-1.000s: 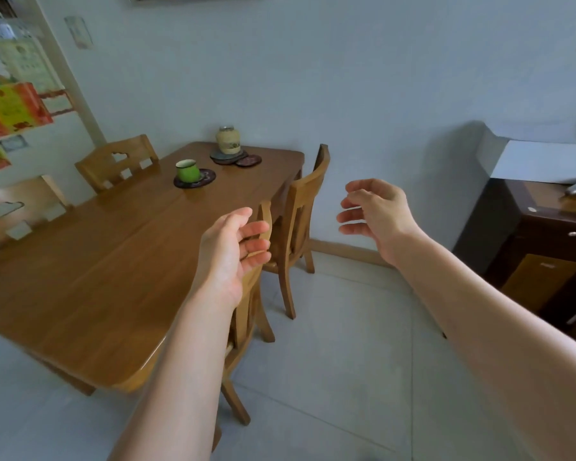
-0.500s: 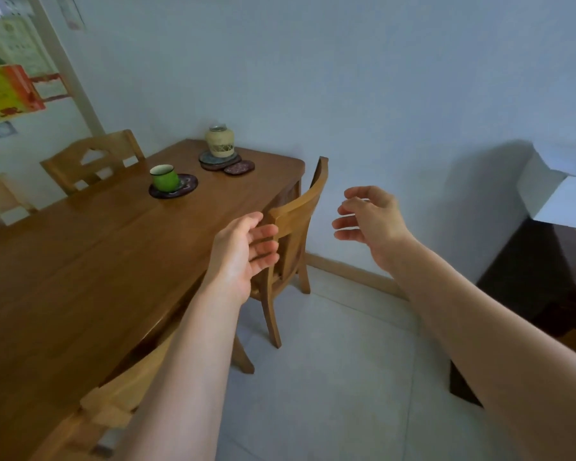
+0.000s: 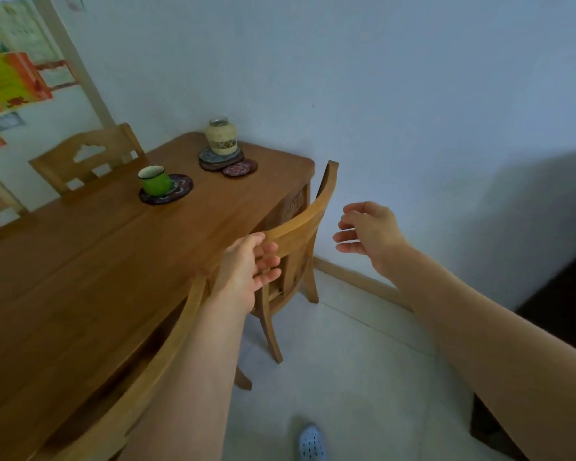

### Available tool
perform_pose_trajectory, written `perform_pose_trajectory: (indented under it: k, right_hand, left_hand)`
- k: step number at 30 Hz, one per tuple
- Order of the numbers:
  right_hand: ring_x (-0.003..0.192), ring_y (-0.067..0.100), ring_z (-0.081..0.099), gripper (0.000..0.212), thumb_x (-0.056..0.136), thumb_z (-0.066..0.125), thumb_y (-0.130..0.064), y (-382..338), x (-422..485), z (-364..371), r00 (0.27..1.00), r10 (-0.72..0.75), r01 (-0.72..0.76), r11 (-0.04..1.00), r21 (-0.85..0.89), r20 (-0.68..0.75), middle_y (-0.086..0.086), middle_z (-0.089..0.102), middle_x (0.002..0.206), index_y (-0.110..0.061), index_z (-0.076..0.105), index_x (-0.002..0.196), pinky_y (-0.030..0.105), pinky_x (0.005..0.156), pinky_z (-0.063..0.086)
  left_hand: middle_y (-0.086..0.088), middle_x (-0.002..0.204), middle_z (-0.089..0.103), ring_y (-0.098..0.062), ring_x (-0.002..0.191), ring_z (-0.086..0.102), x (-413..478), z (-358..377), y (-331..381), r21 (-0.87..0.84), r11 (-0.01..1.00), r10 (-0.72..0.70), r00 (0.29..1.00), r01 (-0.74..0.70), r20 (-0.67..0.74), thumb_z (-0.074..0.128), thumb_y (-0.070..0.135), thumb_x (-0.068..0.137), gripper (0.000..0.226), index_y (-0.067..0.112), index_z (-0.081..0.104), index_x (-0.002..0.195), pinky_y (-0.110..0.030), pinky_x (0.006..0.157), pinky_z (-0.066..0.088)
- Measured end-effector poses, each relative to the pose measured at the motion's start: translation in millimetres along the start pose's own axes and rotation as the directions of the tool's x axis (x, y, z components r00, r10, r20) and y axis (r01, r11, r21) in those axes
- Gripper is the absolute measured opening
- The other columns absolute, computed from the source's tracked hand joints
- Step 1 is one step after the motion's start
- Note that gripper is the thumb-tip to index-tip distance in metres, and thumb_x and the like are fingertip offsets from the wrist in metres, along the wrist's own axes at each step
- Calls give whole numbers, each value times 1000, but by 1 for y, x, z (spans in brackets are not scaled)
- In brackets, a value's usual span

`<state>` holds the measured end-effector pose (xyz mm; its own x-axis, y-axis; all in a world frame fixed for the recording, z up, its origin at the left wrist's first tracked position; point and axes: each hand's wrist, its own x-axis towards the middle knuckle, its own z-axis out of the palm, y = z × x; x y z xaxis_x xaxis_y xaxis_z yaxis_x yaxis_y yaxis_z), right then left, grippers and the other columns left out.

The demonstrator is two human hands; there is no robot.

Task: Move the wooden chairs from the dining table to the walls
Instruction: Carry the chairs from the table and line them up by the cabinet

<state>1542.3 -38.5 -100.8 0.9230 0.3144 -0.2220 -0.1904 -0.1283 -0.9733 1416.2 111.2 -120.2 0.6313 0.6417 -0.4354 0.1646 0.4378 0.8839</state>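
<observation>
Item 1, far chair (image 3: 308, 224): wooden, centre of the frame, tucked at the right edge of the dining table (image 3: 97, 261), close to the wall (image 3: 379, 111) behind it. Top rail curves from centre toward upper right.

Item 2, left hand (image 3: 246, 271): centre frame, fingers spread and loosely curled at the near end of that top rail; touching or just short of it, cannot tell which. Not closed on it.

Item 3, right hand (image 3: 369, 231): right of centre, open, fingers apart, in free air just beside the rail's outer face, holding nothing.

Item 4, near chair (image 3: 140, 377): lower left, back rail partly hidden by the left forearm, also at the table. A 3rd chair (image 3: 87, 158) stands at the table's far side, upper left; a 4th is barely visible at the left edge.

Item 5, containers: green cup (image 3: 155, 179) on a dark coaster (image 3: 180, 191), contents not visible. Woven-wrapped jar (image 3: 221, 136) on stacked coasters (image 3: 218, 158) by the table's far corner, contents not visible.

Risks, judged: a 1-handed lift would let the chair twist and knock the table, jolting cup and jar. Swinging it wide could strike the wall or skirting. The near chair crowds the person's slippered foot (image 3: 311, 442), bottom centre, so a trip is possible.
</observation>
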Motion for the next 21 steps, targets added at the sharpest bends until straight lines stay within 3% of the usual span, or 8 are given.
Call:
perform_pose_trajectory:
  k: [3,5,9,14,17,19,21]
  right_hand:
    - [63,22,69,12,95,53,-4,4,38,5,999,31,-31,999,-21,17,11,64,82,-14,60,95,26,48,56]
    - [64,22,68,14,94,52,-1,7,68,11,997,75,-74,997,-36,20,11,63,83,-11,59,101,26,47,57]
    - [75,25,69,22,94,53,-3,12,127,32,978,201,-198,978,-66,49,13,62,93,-11,55,114,26,47,56]
    - [81,25,66,33,94,59,-16,27,194,60,942,335,-329,929,-168,12,9,59,98,-13,48,124,35,64,61]
    - [68,20,60,14,93,59,-19,41,227,73,914,405,-402,896,-189,-25,6,56,82,-13,49,102,33,59,56]
    - [71,21,61,14,92,60,-20,52,243,79,889,458,-454,877,-155,-11,9,61,87,-13,51,99,36,66,55]
    - [80,24,63,21,89,64,-21,61,255,84,860,510,-508,859,-67,10,10,63,93,-13,51,104,40,74,55]
  left_hand:
    - [-3,103,67,-18,91,66,32,16,-4,279,953,132,991,-118,-31,56,24,95,17,21,60,112,-32,71,58]
    - [5,113,60,-12,97,60,53,24,-8,488,837,258,965,-247,46,58,28,94,35,25,52,128,-32,80,55]
    - [1,135,48,-18,122,47,103,38,-12,798,434,400,883,-417,245,59,31,93,57,29,35,145,-44,102,45]
    - [0,153,36,-22,140,32,165,40,-23,889,-62,317,836,-454,448,53,36,96,69,30,16,153,-45,114,27]
    - [3,150,40,-20,135,40,196,36,-33,878,-172,251,842,-446,477,51,35,97,72,32,9,154,-43,110,31]
    - [3,135,52,-16,117,53,210,35,-40,851,-253,279,808,-460,519,49,36,98,70,33,8,154,-32,91,40]
    - [4,121,58,-13,100,59,217,33,-44,837,-250,314,777,-488,546,48,37,98,67,36,10,154,-23,72,37]
